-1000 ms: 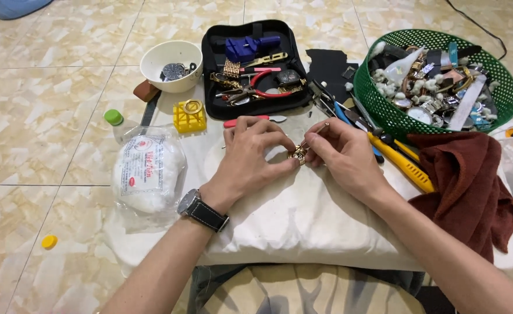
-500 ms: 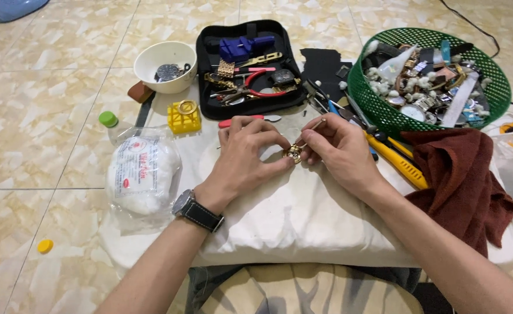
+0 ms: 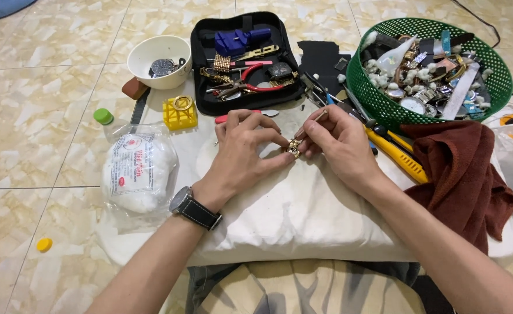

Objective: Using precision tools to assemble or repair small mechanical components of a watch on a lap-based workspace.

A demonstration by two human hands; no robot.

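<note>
Resting across the floor, a white cushion [image 3: 303,221] carries both hands near its far edge. Left hand [image 3: 242,151] pinches a small gold watch piece [image 3: 294,149] over the middle; right hand [image 3: 338,145], touching it, grips a thin tool [image 3: 313,121] between fingertips.

Glossy beige marbled floor tiles [image 3: 29,116] with thin grout lines, under soft even light

Bare white cushion surface [image 3: 303,215] lies open below both hands. Ahead, the open black zip tool case [image 3: 201,70] blocks passage; the green mesh plastic basket [image 3: 495,64] (heaped full) and crumpled maroon cloth [image 3: 466,168] crowd the right side.
</note>
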